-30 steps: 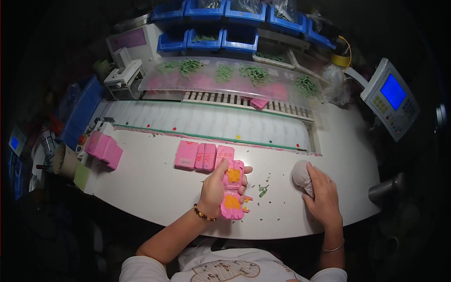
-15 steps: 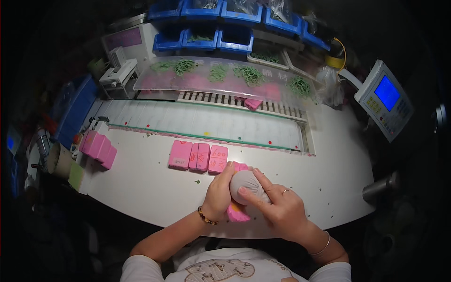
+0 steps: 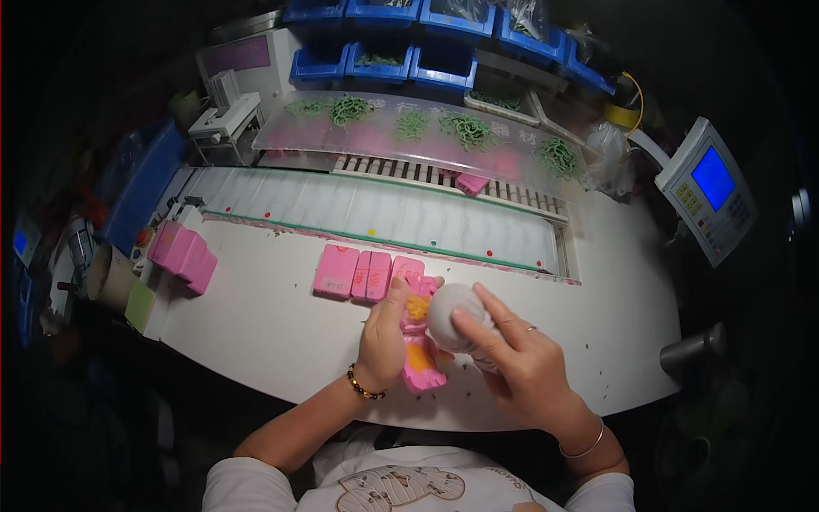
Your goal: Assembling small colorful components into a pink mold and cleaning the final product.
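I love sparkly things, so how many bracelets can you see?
2: a dark beaded bracelet on the left wrist and a thin silvery bangle on the right wrist. Any worn higher up could be hidden under the white sleeves.

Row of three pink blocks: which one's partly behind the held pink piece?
The rightmost block; the pink piece overlaps it, not the middle block or leftmost block.

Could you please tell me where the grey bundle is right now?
In the head view, the grey bundle is slightly right of centre, in the right hand, just right of the pink-orange piece in the left hand.
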`<state>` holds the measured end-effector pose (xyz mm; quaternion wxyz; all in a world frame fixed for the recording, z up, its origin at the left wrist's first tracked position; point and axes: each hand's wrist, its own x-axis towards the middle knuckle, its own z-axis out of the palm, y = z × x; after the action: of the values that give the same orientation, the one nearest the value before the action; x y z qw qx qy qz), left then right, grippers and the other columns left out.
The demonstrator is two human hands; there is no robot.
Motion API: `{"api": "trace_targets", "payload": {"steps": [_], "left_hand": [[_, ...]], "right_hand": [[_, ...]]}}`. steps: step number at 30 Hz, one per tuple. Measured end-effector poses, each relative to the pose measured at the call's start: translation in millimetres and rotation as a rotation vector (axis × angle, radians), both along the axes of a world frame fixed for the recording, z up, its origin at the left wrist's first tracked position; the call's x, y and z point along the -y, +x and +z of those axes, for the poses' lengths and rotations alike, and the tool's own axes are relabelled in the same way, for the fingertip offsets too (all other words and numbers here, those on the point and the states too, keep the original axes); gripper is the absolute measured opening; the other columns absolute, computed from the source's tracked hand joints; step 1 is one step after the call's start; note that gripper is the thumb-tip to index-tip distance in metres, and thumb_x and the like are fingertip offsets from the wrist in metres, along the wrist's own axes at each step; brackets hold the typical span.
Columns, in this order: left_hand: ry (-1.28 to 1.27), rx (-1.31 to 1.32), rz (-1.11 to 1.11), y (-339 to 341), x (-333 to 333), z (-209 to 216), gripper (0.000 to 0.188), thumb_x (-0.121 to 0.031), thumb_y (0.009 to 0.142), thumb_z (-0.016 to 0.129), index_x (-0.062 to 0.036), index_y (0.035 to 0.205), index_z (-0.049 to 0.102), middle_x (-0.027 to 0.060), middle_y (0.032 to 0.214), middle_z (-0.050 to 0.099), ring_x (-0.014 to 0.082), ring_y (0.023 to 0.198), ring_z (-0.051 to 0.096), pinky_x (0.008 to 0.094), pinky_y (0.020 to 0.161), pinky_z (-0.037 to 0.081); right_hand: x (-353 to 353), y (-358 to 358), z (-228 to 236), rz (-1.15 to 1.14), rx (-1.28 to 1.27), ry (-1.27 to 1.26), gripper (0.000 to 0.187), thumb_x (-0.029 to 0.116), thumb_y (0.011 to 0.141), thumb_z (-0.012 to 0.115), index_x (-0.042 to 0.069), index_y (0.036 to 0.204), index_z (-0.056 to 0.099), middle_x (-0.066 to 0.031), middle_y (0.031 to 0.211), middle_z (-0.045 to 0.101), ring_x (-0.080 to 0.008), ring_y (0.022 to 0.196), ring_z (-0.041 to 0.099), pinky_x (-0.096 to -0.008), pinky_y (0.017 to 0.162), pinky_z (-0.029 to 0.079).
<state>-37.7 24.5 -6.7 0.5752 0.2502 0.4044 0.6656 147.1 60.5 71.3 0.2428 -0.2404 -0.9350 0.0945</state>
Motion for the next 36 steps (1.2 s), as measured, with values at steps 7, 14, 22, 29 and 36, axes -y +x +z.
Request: {"api": "trace_targets", "payload": {"steps": [7, 14, 22, 29, 36], "left_hand": [[0.214, -0.319, 0.249, -2.8, 6.1, 19.2, 0.068, -0.049, 0.102, 0.025, 0.0079, 0.128, 0.05, 0.0062, 0.087, 0.061, 0.0124, 0.077, 0.059, 0.0258, 0.072, 0.048], [0.327, -0.464, 0.312, -12.8, 11.5, 16.7, 0.072, -0.057, 0.1, 0.027, 0.0069, 0.127, 0.047, 0.0114, 0.098, 0.06, 0.0141, 0.074, 0.057, 0.0258, 0.065, 0.049], [0.346, -0.244, 0.4, -15.7, 7.1, 3.3, 0.063, -0.052, 0.101, 0.03, 0.0056, 0.12, 0.048, 0.0122, 0.086, 0.059, 0.0178, 0.061, 0.058, 0.0285, 0.061, 0.05], [0.284, -0.316, 0.455, -29.1, 10.1, 0.1, 0.054, -0.048, 0.103, 0.027, 0.0001, 0.112, 0.049, 0.0114, 0.079, 0.057, 0.0188, 0.056, 0.055, 0.0303, 0.051, 0.05], [0.134, -0.095, 0.374, -21.0, 14.4, -1.9, 0.053, -0.051, 0.101, 0.029, -0.0032, 0.103, 0.053, 0.009, 0.076, 0.057, 0.0163, 0.061, 0.055, 0.0294, 0.05, 0.05]], "right_hand": [[24.9, -6.2, 5.0, 0.171, 0.05, 0.037, 0.066, -0.001, 0.064, 0.065, 0.016, 0.128, 0.061, -0.0239, 0.133, 0.053, -0.0218, 0.066, 0.061, -0.0283, 0.06, 0.051], [8.0, 3.0, 13.2, 0.101, -0.118, 0.022, 0.065, -0.002, 0.066, 0.065, 0.014, 0.129, 0.061, -0.0245, 0.131, 0.054, -0.018, 0.067, 0.061, -0.0249, 0.058, 0.051], [15.0, 7.0, -14.6, 0.137, 0.133, 0.004, 0.066, -0.001, 0.068, 0.061, 0.014, 0.133, 0.057, -0.0231, 0.133, 0.053, -0.0175, 0.063, 0.058, -0.0257, 0.055, 0.048], [16.6, 14.1, -11.5, 0.052, -0.012, 0.079, 0.066, 0.0, 0.067, 0.06, 0.016, 0.131, 0.058, -0.0215, 0.132, 0.054, -0.0205, 0.071, 0.06, -0.0293, 0.061, 0.05], [11.0, 21.7, -30.2, 0.096, 0.309, -0.011, 0.065, -0.001, 0.065, 0.062, 0.017, 0.127, 0.06, -0.0178, 0.131, 0.056, -0.0217, 0.074, 0.061, -0.031, 0.062, 0.049]]}}
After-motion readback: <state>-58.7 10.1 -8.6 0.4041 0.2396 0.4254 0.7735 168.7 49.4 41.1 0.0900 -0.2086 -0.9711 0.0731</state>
